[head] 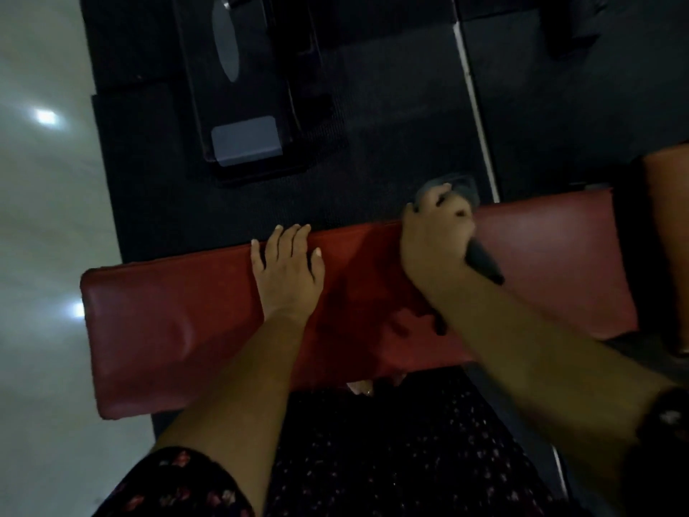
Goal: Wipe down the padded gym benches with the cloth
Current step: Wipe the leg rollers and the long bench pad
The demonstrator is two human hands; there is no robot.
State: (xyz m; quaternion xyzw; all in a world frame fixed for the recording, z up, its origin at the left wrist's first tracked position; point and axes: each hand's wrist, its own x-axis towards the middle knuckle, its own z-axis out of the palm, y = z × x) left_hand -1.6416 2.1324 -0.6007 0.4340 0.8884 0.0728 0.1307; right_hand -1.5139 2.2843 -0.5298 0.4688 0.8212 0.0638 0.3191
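Note:
A long red padded bench (pixel 167 322) lies across the middle of the view. My left hand (pixel 287 270) rests flat on its top near the far edge, fingers straight. My right hand (pixel 436 236) grips a dark grey cloth (pixel 481 261) and holds it against the bench's far edge, right of centre. Part of the cloth bunches out beyond my fingers over the edge, and a tail of it trails back toward my wrist.
Black rubber mats (pixel 391 143) cover the floor beyond the bench. A dark machine base with a grey pad (pixel 244 139) stands at the back left. Pale glossy floor (pixel 41 218) runs along the left. Another reddish pad (pixel 667 236) stands at the right edge.

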